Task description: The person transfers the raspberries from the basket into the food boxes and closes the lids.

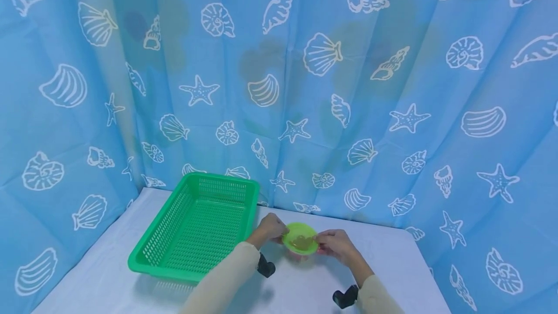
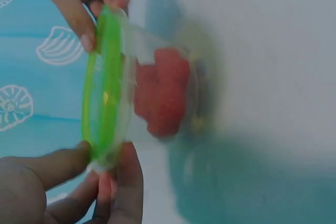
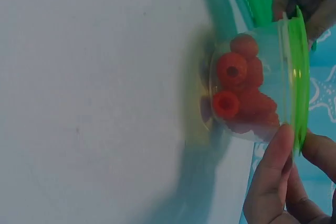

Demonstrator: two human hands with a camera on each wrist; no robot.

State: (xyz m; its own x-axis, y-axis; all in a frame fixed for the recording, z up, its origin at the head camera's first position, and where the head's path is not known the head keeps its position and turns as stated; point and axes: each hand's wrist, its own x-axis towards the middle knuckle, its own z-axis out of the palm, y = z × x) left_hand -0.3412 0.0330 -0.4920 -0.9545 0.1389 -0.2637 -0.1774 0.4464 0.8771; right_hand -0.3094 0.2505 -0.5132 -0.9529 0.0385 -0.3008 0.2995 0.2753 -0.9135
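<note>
A round clear plastic container (image 3: pixel 273 40) with a bright green lid (image 1: pixel 301 239) is between both hands, its lid facing up. Red raspberries (image 3: pixel 254 103) show through its wall, piled at the bottom. My left hand (image 1: pixel 272 227) pinches the rim and lid on the left side, thumb on top and fingers beneath. On the opposite side, my right hand (image 1: pixel 337 245) grips the rim the same way, with its thumb and fingers (image 3: pixel 270 169) at the lid's edge. Whether the container's base touches the table cannot be told.
A green perforated plastic basket (image 1: pixel 139 256) stands on the white table (image 1: pixel 305 290), left of the hands. Behind the table hangs a blue curtain (image 1: pixel 244 159) printed with white shells and starfish. Dark wrist devices (image 1: pixel 346 297) sit at both sleeves.
</note>
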